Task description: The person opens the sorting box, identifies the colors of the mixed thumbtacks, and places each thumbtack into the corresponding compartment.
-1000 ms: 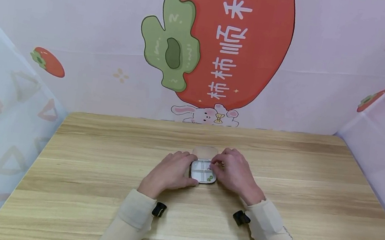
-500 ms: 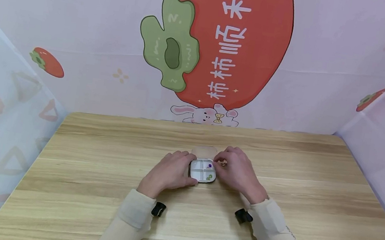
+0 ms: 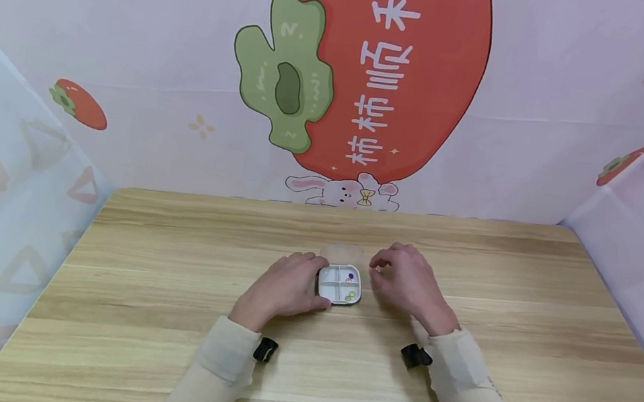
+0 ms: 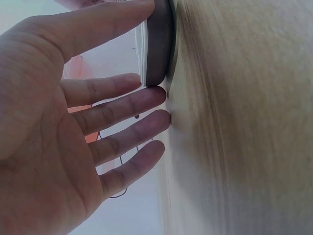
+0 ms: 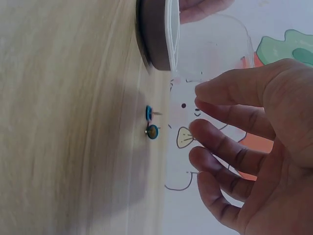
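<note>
A small white pill box (image 3: 321, 281) with four-sided dividers lies on the table, its clear lid (image 3: 342, 252) folded back. Purple thumbtacks (image 3: 351, 277) sit in its far right compartment and green thumbtacks (image 3: 350, 296) in the near right one; the left compartments look bare. My left hand (image 3: 285, 284) holds the box from the left, thumb at the near edge and forefinger at the far edge. To the box's right, my right hand (image 3: 409, 280) hovers with loosely bent fingers, thumb close to forefinger, nothing visible between them. Two blue-rimmed thumbtacks (image 5: 152, 131) lie on the table near it.
The wooden table (image 3: 157, 342) runs back to a printed cloth wall (image 3: 174, 25) with a large persimmon drawing. Cloth also hangs on the left and right sides. A black wrist camera (image 3: 266, 350) sits at each sleeve.
My right hand has drawn back from over the box to its right, and its fingers have loosened. Purple thumbtacks now show in the far right compartment. My left hand keeps its place.
</note>
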Tool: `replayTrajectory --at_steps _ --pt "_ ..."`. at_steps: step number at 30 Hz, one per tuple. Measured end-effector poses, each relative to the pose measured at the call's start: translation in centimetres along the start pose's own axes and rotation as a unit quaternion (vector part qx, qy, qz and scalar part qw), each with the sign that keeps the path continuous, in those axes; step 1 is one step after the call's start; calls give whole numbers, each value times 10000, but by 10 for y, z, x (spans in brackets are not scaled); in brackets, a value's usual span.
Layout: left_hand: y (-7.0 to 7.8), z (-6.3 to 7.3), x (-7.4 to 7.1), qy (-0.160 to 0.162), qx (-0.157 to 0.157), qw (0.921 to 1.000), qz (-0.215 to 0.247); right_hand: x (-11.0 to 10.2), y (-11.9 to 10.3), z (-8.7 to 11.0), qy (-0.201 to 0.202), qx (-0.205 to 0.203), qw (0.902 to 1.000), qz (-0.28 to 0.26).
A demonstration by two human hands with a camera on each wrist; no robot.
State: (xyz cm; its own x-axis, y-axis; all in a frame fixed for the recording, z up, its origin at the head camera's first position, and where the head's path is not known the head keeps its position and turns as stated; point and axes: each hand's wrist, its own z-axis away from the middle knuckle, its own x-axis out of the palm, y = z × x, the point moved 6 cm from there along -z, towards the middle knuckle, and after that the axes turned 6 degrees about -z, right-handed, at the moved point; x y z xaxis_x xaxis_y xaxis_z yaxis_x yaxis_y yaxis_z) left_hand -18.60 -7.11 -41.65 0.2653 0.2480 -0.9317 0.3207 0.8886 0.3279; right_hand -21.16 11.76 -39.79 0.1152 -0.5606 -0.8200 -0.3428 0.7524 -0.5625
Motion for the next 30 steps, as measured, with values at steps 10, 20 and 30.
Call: replayTrajectory --at_steps 10,20,30 --pt "0 2 -1 -16 -7 10000 84 -2 7 1 -60 49 9998 203" --pt "0 2 -1 -38 -17 10000 91 0 14 1 -171 138 9994 284" --pt "1 1 -1 -21 -20 10000 -2 2 17 1 -243 177 9989 354"
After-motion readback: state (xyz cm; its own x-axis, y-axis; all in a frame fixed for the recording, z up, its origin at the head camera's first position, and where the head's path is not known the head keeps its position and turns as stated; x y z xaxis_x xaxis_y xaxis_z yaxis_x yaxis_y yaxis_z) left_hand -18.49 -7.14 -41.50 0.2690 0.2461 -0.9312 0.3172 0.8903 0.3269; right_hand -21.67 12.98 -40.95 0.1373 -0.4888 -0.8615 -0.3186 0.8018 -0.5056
